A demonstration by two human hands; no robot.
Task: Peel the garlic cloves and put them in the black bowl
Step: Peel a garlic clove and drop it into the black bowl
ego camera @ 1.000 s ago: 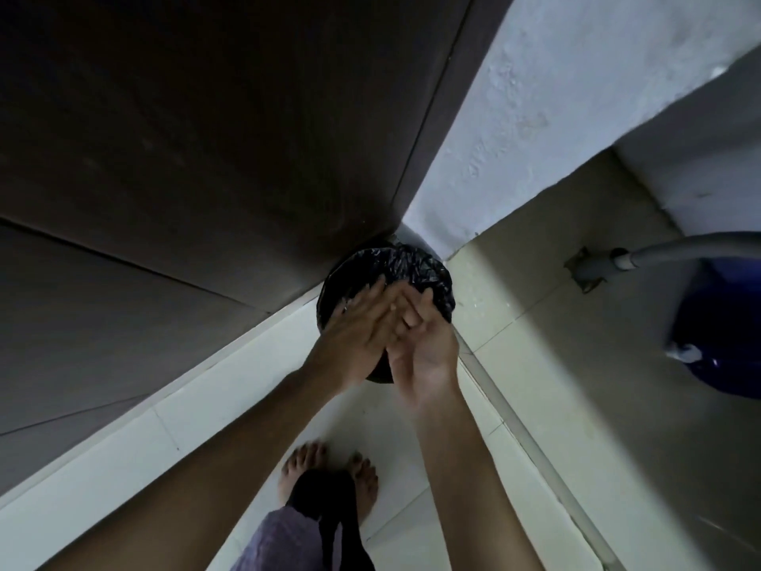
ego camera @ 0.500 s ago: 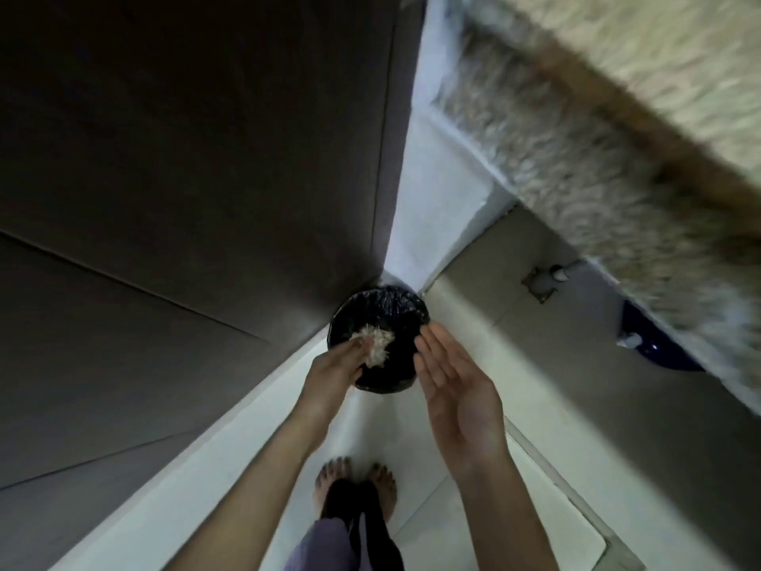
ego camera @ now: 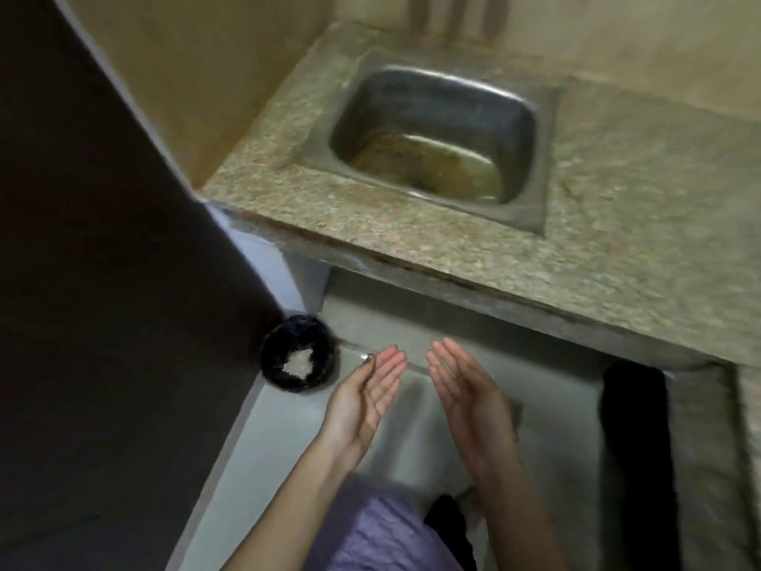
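Note:
My left hand (ego camera: 368, 395) and my right hand (ego camera: 469, 391) are held out in front of me over the floor, palms turned toward each other, fingers straight, holding nothing. To the left of my left hand, a small bin lined with a black bag (ego camera: 298, 354) stands on the floor in the corner by the dark door. A pale clump of garlic skins (ego camera: 299, 363) lies inside it. No garlic cloves or black bowl are in view.
A speckled stone counter (ego camera: 412, 236) with a steel sink (ego camera: 436, 133) holding some murky water runs above the hands. A dark door (ego camera: 103, 282) fills the left side. A black object (ego camera: 634, 447) stands on the floor at right.
The skins dropped from my hands into the bin. My hands parted and drew back from over the bin, and my view swung up and right onto the counter and sink.

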